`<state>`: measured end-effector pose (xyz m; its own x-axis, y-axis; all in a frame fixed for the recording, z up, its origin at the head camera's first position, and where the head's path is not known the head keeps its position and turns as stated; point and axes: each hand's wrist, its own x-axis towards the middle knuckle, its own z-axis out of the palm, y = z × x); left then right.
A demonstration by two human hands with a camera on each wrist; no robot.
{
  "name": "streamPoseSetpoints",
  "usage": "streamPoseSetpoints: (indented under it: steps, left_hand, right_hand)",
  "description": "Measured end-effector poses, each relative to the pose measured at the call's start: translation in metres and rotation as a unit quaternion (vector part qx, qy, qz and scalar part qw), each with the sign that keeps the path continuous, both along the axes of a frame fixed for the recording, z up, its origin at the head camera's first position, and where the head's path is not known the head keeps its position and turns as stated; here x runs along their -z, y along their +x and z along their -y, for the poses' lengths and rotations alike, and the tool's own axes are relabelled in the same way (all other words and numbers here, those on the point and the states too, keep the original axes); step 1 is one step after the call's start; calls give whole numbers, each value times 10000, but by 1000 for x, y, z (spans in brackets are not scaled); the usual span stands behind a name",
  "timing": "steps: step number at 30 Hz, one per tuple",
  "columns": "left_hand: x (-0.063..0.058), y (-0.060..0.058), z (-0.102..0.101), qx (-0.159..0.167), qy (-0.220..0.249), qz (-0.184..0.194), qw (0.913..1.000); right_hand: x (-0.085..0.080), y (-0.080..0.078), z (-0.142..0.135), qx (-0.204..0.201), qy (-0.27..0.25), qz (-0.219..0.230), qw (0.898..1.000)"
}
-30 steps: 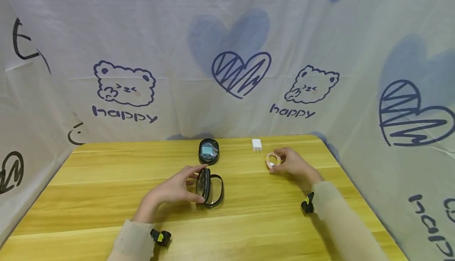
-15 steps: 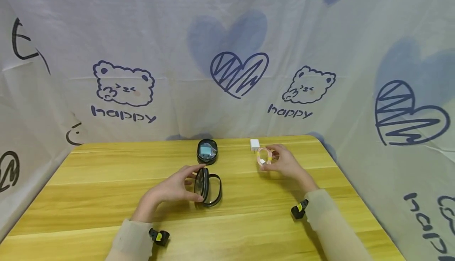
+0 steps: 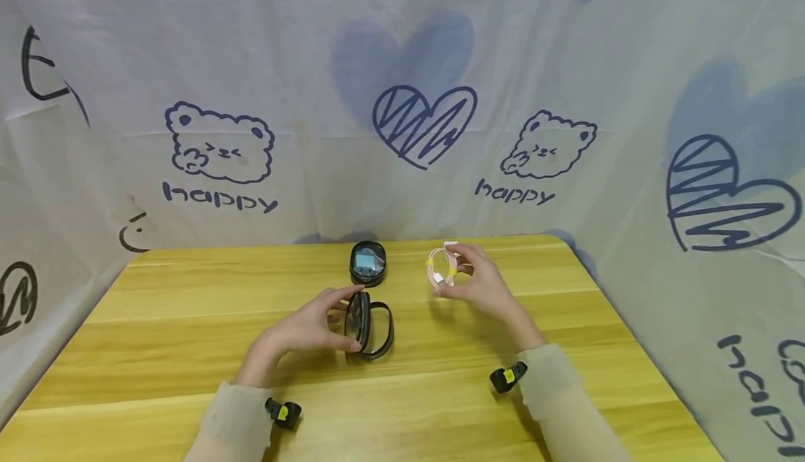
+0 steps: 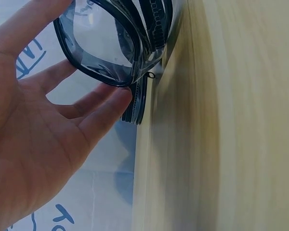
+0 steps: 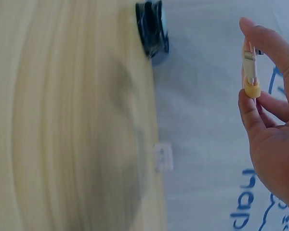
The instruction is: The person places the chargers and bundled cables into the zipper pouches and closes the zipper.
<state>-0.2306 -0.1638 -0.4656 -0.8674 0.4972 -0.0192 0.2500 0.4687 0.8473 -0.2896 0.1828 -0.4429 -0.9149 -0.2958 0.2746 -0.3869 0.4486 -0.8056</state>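
Note:
My left hand point(image 3: 300, 329) holds a small clear zip pouch point(image 3: 356, 323) with black trim, thumb at its near end and fingers at its far end. The pouch stands on its side, its black-edged flap swung out to the right. In the left wrist view the clear pouch wall point(image 4: 98, 41) shows close by the fingertips. Raised over the table, a coiled pale pink charging cable point(image 3: 431, 275) with yellow ties is pinched between the thumb and fingers of my right hand point(image 3: 483, 286). Its white plug point(image 5: 250, 66) faces the right wrist camera.
Behind the held pouch stands a second black-trimmed pouch point(image 3: 368, 263) with a light blue item visible inside. A white charger plug point(image 5: 164, 156) lies near the table's back edge, mostly hidden behind my right hand in the head view. Printed cloth point(image 3: 314, 168) hangs behind the wooden table point(image 3: 189, 308).
My right hand has carried the coiled cable left toward the pouches, past the front of the white charger plug. The left hand keeps its hold on the pouch in the same place.

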Motion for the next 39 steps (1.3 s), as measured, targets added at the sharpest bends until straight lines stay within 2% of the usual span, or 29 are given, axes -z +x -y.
streamPoseSetpoints:
  steps: [6, 14, 22, 30, 36, 39]
  left_hand:
    - [-1, 0, -1, 29, -38, -19, 10000]
    - [-1, 0, 1, -40, -64, -48, 10000]
    - [0, -1, 0, -56, -48, -12, 10000]
    - [3, -2, -4, -84, -127, -94, 9998]
    - [1, -3, -6, -142, -333, -244, 9990]
    - [2, -1, -6, -194, -289, -170, 9993]
  right_hand:
    - [-6, 7, 22, -208, -126, -77, 9997]
    - [-2, 12, 50, -666, -5, -333, 9972]
    - [5, 17, 68, -1016, 336, -90, 9942]
    - [16, 20, 70, -1326, 719, 143, 9885]
    - [19, 21, 71, -1341, 942, 251, 9862]
    - [20, 24, 73, -1436, 1030, 344, 9837]
